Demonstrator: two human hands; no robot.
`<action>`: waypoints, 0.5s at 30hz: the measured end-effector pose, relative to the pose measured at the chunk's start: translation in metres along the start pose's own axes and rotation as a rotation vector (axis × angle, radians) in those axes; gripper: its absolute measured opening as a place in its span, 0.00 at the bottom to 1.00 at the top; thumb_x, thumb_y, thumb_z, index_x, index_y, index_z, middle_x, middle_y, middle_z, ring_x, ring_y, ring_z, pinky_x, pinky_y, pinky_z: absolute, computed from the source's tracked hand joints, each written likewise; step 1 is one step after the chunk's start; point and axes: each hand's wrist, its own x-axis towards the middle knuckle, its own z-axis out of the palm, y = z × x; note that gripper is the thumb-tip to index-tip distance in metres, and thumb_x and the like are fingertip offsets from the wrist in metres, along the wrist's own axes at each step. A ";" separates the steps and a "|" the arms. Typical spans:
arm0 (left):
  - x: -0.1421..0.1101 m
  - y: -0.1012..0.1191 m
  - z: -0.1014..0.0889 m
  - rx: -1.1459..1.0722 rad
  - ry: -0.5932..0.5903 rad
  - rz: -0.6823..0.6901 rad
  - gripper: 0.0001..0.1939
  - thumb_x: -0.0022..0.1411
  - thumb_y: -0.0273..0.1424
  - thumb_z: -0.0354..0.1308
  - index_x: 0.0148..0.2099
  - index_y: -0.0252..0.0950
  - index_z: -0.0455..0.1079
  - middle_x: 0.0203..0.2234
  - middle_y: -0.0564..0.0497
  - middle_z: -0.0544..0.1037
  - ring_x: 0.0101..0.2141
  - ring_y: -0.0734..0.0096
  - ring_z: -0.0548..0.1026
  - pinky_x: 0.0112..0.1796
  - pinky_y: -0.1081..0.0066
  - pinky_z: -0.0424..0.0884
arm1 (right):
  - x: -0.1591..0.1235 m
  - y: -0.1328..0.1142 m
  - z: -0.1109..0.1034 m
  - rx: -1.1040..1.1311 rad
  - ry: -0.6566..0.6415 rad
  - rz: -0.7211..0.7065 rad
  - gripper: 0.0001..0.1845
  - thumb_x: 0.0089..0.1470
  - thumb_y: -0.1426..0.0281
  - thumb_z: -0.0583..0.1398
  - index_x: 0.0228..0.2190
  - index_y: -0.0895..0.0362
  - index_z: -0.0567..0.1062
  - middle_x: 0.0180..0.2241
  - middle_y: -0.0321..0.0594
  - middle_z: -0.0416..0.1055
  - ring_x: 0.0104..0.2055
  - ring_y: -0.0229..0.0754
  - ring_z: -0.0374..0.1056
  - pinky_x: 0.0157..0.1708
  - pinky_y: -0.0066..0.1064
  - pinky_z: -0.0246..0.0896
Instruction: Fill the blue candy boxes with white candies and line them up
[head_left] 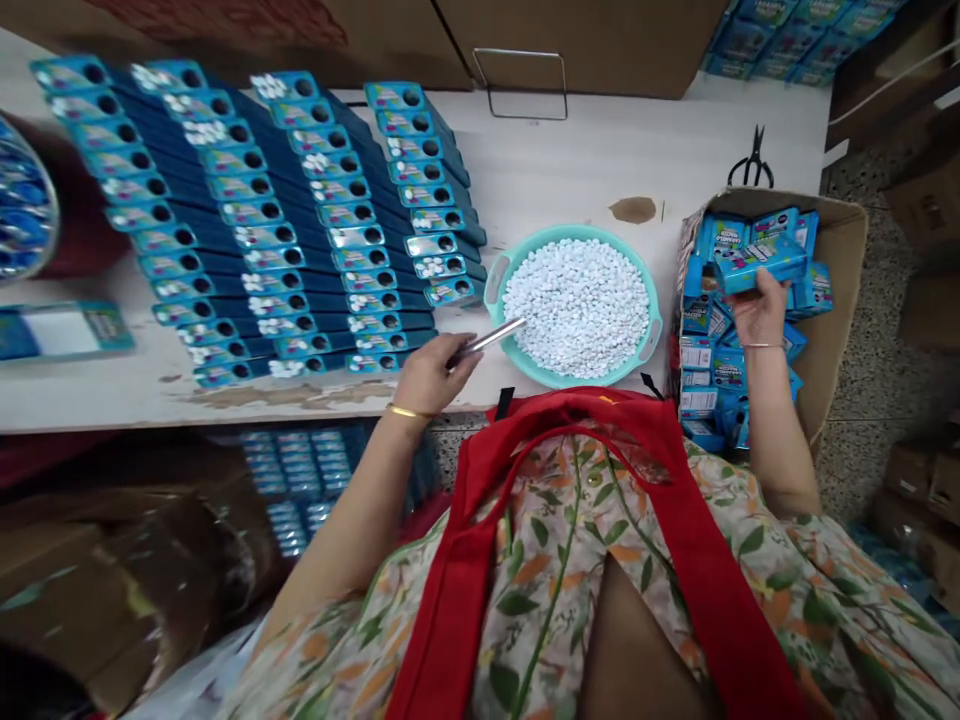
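My left hand (437, 376) is closed around a slim silver metal tool (491, 338), whose far end reaches over the rim of the turquoise basin (495, 280). Small white candies (577, 308) fill that basin. Above a cardboard carton (832, 370) at the right, my right hand (760, 310) grips a blue candy box (759, 262). Jumbled blue boxes (727, 366) lie beneath it inside the carton. To the left of the basin, several rows of blue boxes (360, 237) have dark round holes in their ends, some with white candies beside the holes.
Black scissors (752, 160) lie behind the carton. A wire handle (521, 85) stands at the back by large brown boxes (600, 45). At far left are a round tub (52, 200) of blue packets and a single box (67, 328). Stacked blue packs (795, 35) sit at back right.
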 end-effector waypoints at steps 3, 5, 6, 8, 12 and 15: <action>-0.018 0.011 0.013 0.108 -0.135 0.002 0.21 0.71 0.44 0.54 0.56 0.40 0.78 0.46 0.39 0.84 0.48 0.47 0.83 0.53 0.55 0.79 | -0.039 -0.013 0.020 0.284 -0.083 0.129 0.44 0.53 0.27 0.56 0.55 0.45 0.77 0.52 0.45 0.80 0.59 0.61 0.78 0.49 0.65 0.83; -0.018 0.030 0.031 0.169 -0.178 -0.032 0.16 0.73 0.40 0.54 0.54 0.41 0.78 0.48 0.40 0.83 0.51 0.47 0.82 0.53 0.56 0.78 | -0.057 -0.023 0.033 0.395 -0.122 0.208 0.46 0.51 0.25 0.57 0.55 0.44 0.78 0.50 0.44 0.81 0.59 0.61 0.78 0.51 0.64 0.82; -0.013 0.042 0.042 0.181 -0.178 -0.057 0.15 0.74 0.38 0.54 0.54 0.41 0.78 0.50 0.39 0.83 0.53 0.48 0.81 0.54 0.57 0.77 | -0.064 -0.027 0.039 0.449 -0.131 0.254 0.48 0.50 0.23 0.56 0.55 0.44 0.78 0.50 0.43 0.82 0.59 0.61 0.78 0.52 0.65 0.82; 0.004 0.067 0.065 0.173 -0.152 -0.094 0.13 0.76 0.35 0.54 0.55 0.39 0.77 0.54 0.37 0.82 0.56 0.48 0.80 0.55 0.58 0.76 | -0.076 -0.032 0.052 0.545 -0.146 0.348 0.50 0.49 0.21 0.54 0.55 0.44 0.79 0.51 0.43 0.83 0.59 0.60 0.78 0.54 0.65 0.81; 0.042 0.098 0.098 0.092 -0.108 -0.127 0.15 0.78 0.30 0.53 0.60 0.34 0.75 0.61 0.32 0.79 0.61 0.46 0.77 0.60 0.56 0.73 | -0.108 -0.039 0.077 0.571 -0.165 0.421 0.46 0.53 0.26 0.56 0.55 0.46 0.80 0.53 0.44 0.83 0.60 0.60 0.80 0.57 0.65 0.80; 0.050 0.098 0.104 0.007 -0.087 -0.134 0.17 0.78 0.28 0.54 0.63 0.31 0.73 0.62 0.32 0.78 0.62 0.49 0.77 0.63 0.58 0.71 | -0.140 -0.046 0.090 0.555 -0.167 0.458 0.40 0.53 0.37 0.63 0.59 0.45 0.79 0.53 0.44 0.84 0.61 0.61 0.81 0.59 0.65 0.80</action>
